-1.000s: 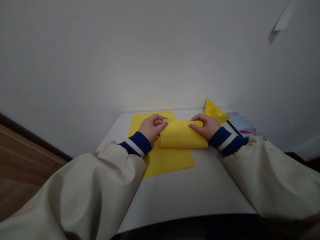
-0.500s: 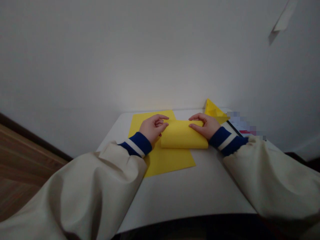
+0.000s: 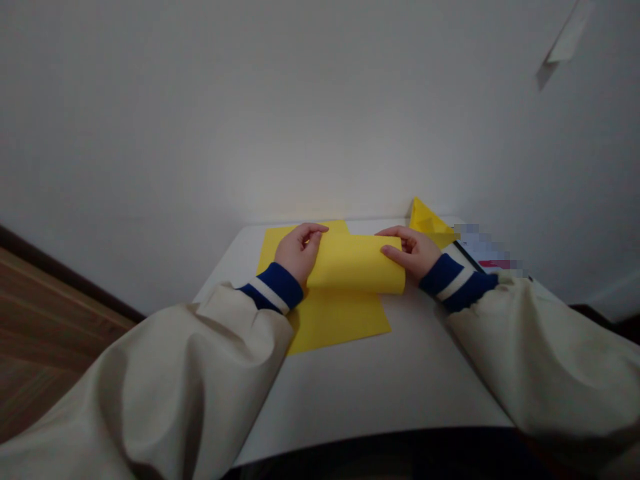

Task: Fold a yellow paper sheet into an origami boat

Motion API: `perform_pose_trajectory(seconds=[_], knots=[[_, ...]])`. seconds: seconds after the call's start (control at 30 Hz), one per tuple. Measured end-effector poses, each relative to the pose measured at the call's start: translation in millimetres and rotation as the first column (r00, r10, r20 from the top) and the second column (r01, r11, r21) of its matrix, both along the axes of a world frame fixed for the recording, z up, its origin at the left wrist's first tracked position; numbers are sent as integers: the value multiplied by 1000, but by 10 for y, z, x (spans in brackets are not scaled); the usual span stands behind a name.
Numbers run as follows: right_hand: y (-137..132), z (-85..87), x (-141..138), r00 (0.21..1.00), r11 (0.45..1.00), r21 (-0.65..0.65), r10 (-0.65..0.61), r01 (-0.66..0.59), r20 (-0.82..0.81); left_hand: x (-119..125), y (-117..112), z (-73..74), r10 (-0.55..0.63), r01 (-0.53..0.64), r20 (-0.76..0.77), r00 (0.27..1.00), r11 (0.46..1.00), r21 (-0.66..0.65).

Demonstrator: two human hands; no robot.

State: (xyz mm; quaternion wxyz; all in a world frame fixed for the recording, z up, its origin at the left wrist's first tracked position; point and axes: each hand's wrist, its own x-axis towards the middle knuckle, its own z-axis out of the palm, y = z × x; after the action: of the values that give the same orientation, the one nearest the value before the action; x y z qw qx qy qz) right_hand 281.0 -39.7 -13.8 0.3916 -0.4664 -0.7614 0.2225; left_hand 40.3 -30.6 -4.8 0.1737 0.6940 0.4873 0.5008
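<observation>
Between my two hands is a sheet of yellow paper [image 3: 357,263], bent over on itself with a rounded near edge, slightly raised. My left hand [image 3: 299,252] is closed at its left edge, thumb and forefinger pinching the top left corner. My right hand [image 3: 411,250] grips the right end, with the thumb on the front face and the fingers behind. Beneath it, a larger yellow sheet [image 3: 340,323] lies flat on the white table; the bent paper and my left hand cover part of it.
A folded yellow paper shape [image 3: 431,223] stands at the back right of the white table [image 3: 380,393]. Beside it lies a printed item [image 3: 483,250], partly blurred. A pale wall [image 3: 320,120] rises behind the table, and brown wood [image 3: 55,347] is at the left.
The bent paper has shifted left and up a little, off the flat sheet. My left hand has closed on its left edge, and my right hand has kept hold of the other end.
</observation>
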Motion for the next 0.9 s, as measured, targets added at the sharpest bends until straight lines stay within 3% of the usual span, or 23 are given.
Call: perform_pose_trajectory(seconds=[0.1, 0.33, 0.6, 0.77, 0.9], knots=[[0, 4, -10, 999, 998, -68, -23, 20, -43, 4, 13, -16, 19, -19, -14, 1000, 1000, -2], [14, -10, -19, 994, 996, -88, -32, 23, -105, 33, -29, -5, 6, -6, -5, 1000, 998, -64], [34, 20, -4, 982, 980, -68, -182, 185, 46, -16, 37, -91, -83, 67, -103, 991, 987, -149], [93, -12, 32, 970, 975, -85, -192, 206, 151, -23, 87, -139, -26, -15, -192, 981, 978, -208], [110, 1, 42, 950, 970, -112, -181, 216, 256, -36, 68, -85, -45, -50, -378, 925, 970, -238]])
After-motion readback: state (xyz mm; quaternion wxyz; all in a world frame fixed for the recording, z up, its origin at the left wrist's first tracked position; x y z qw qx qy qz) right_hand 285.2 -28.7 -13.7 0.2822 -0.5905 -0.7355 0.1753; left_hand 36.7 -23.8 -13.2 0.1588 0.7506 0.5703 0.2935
